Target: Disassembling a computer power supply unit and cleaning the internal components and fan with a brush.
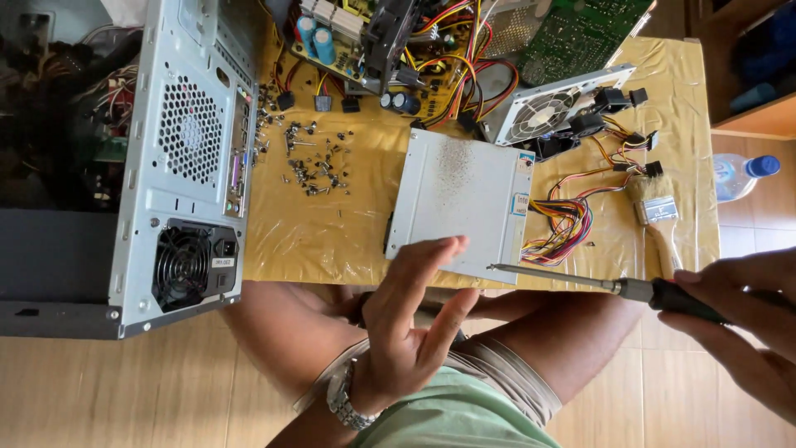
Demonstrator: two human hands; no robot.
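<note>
Left hand (pixel 406 319) open, fingertips touching grey metal drive box (pixel 460 203) on yellow-covered table (pixel 332 236); right hand (pixel 742 319) closed around screwdriver (pixel 605 284), tip just beside box; loose screws (pixel 311 162) near computer case (pixel 186 158).

2 small stickers: white-blue on the metal drive box (pixel 461 195), perhaps white beside the case fan (pixel 182 265).

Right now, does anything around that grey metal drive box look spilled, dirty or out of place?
Yes. The flat grey metal drive box has a patch of dark dusty speckles across its top. Left of it, small loose screws lie scattered over the yellow plastic table cover, and the box's near edge overhangs the table.
</note>
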